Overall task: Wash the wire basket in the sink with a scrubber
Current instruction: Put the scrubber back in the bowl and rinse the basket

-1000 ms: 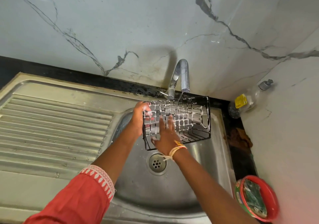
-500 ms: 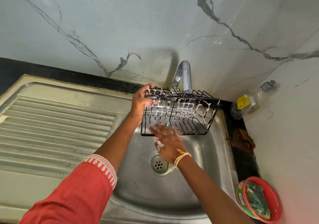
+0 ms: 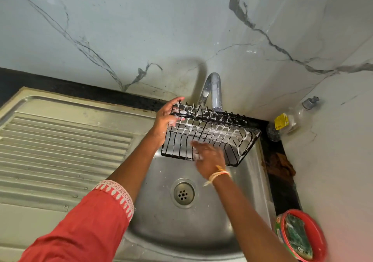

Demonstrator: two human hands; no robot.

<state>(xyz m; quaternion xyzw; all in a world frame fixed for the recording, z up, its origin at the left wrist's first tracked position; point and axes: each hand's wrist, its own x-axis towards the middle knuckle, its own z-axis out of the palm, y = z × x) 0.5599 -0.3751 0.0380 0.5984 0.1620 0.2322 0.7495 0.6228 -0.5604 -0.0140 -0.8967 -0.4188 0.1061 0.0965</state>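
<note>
Marble-veined wall [image 3: 141, 29] fills the far side, with a black counter strip [image 3: 60, 86] along its foot and a steel sink [image 3: 201, 225] set in it, its ribbed draining board [image 3: 60, 150] stretching off to the left. From my head view, the tap [image 3: 213, 92] curves out over the basin, and I hold the wire basket [image 3: 210, 136] up just beneath its spout, tilted, above the drain [image 3: 183, 193].

My left hand [image 3: 168, 118] grips the basket's far-left corner, fingers curled over the top rim. My right hand [image 3: 207, 157] lies against the near side wires with fingers fairly straight and spread; it holds no scrubber that I can see. Suds cling white along many wires.

I judge the basket light and stiff, easy to turn with one hand, but soapy wire will be slick, so the thick rim is the place to hold it, not the thin bars.

Right of the sink, a red tub [image 3: 302, 235] sits near with a green scrubber [image 3: 296, 235] inside. A clear bottle [image 3: 288, 120] lies in the far corner, a brown rag [image 3: 280, 167] between them.
</note>
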